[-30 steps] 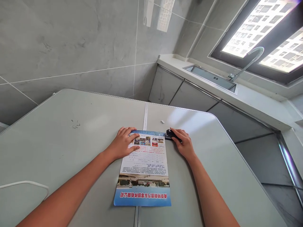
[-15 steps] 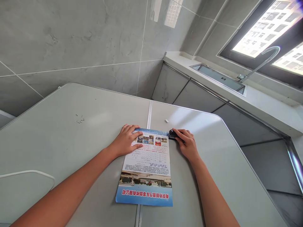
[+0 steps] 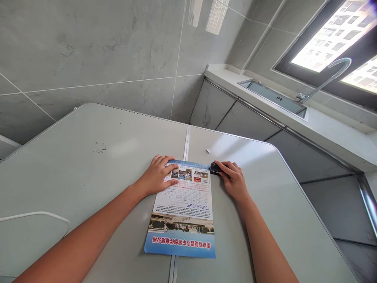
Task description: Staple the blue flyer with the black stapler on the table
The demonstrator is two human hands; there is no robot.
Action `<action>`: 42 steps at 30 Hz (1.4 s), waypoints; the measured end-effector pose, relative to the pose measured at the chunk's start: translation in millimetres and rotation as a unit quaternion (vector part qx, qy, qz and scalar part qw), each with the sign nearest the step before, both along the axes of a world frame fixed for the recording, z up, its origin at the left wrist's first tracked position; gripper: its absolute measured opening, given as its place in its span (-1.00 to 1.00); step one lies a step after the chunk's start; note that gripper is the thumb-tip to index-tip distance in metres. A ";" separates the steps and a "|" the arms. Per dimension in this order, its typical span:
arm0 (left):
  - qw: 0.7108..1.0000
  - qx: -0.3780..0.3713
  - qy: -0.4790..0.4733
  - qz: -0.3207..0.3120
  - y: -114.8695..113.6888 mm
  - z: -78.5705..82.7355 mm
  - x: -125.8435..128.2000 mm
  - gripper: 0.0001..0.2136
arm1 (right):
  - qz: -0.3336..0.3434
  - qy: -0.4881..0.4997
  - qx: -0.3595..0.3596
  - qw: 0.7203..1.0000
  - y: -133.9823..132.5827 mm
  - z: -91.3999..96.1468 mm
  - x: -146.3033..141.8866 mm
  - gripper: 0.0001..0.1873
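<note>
On the pale grey surface [image 3: 97, 173] before me lies a printed flyer [image 3: 182, 208], long edge running away from me, straddling the seam between the two halves. Its near end carries a blue band with red characters, above that a photo strip, then dense text and a grid of small pictures at the far end. My left hand [image 3: 157, 177] lies flat, fingers spread, pressing the far left corner. My right hand [image 3: 234, 181] is curled over a small black object [image 3: 215, 169] at the far right corner, touching the flyer's edge; what the object is I cannot tell. A small white scrap [image 3: 208, 151] sits just beyond. A white cord [image 3: 35, 215] loops at left. Grey tiled wall [image 3: 103, 51] behind; at right a counter with a steel sink [image 3: 271, 96], curved faucet [image 3: 326, 80], and window [image 3: 332, 35]. Sink contents not visible.
</note>
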State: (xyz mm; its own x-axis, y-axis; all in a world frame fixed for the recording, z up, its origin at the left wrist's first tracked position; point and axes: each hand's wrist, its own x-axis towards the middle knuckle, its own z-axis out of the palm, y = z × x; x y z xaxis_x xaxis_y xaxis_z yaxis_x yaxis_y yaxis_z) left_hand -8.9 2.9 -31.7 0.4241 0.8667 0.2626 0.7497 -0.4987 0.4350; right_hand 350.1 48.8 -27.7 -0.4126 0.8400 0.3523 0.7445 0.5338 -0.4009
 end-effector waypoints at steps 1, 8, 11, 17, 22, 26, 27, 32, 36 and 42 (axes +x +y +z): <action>1.000 0.000 0.004 0.000 0.0 0.1 0.1 -0.60 | -0.001 0.000 -0.004 1.000 0.0 0.3 -0.1 -0.52; 1.000 0.002 0.019 0.001 0.6 -0.9 -0.3 -0.58 | 0.000 0.025 -0.024 0.999 1.6 -2.5 1.8 -0.52; 1.000 0.002 0.014 0.001 0.7 -1.5 -0.3 -0.58 | 0.006 0.025 -0.024 0.999 2.3 -2.7 2.1 -0.52; 1.000 0.001 0.002 0.000 0.3 -2.2 -0.5 -0.59 | 0.001 -0.006 -0.018 1.000 1.7 1.3 0.7 -0.52; 1.000 -0.002 0.001 0.004 -0.1 -1.3 -0.2 -0.59 | -0.036 -0.033 -0.023 0.999 -0.9 4.6 -6.7 -0.50; 1.000 -0.011 0.014 0.009 -0.1 0.7 -0.1 -0.58 | -0.095 -0.103 -0.032 0.990 -8.6 9.4 -20.4 -0.41; 1.000 -0.011 0.017 0.010 -0.1 1.2 -0.1 -0.59 | -0.104 -0.123 -0.029 0.986 -11.0 10.3 -24.0 -0.37; 1.000 -0.002 0.023 0.009 -0.2 2.5 -0.3 -0.60 | -0.123 -0.161 0.008 0.979 -18.1 8.1 -34.6 -0.22; 1.000 0.005 0.023 0.007 1.0 1.6 -2.1 -0.60 | -0.109 -0.045 0.019 0.993 -15.7 1.3 -29.8 -0.38; 1.000 0.004 0.015 0.011 3.4 -1.1 -4.0 -0.62 | -0.180 0.037 0.038 0.982 -8.3 -7.2 -20.3 -0.45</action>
